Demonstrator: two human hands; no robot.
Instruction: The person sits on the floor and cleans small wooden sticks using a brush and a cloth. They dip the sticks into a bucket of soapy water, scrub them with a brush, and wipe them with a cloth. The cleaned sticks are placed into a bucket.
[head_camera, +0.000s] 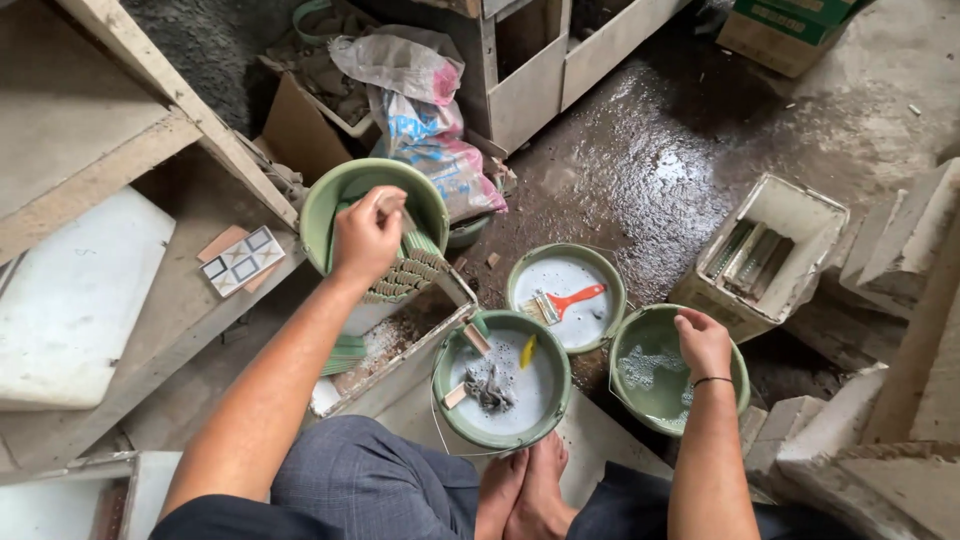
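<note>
Floor: a wet, dark concrete floor (650, 170) is seen from the head view, crowded with buckets, boxes and grey blocks.
Landmark: the middle green bucket (501, 381), in front of the bare feet (525, 490), is taken as reference; pale liquid, a grey rag and small scrapers are seen in it.
Left hand: the left hand (366, 236) is held up and to the left of the middle bucket, over a larger green bucket (372, 205). It is closed in a fist around the top of a fanned stack of tiles (405, 268).
Tile stack: the stack is found at the near rim of the larger bucket. Its long axis runs from upper left to lower right, curving towards the middle bucket, with the tile edges turned to the camera.
Right hand: the right hand (703, 342) is rested on the rim of a third green bucket (680, 370), just right of the middle bucket. The fingers are curled over the rim; whether anything small is held cannot be told.
Other things: a brush with an orange handle (565, 301) lies in a bucket just behind the middle bucket; a white box of tiles (765, 260) stands well to its right.
Risk: the fanned stack could slip from the one-handed grip, and tiles could chip against the rim or drop to the wet floor. The third bucket could be tipped if weight is put on its rim.
</note>
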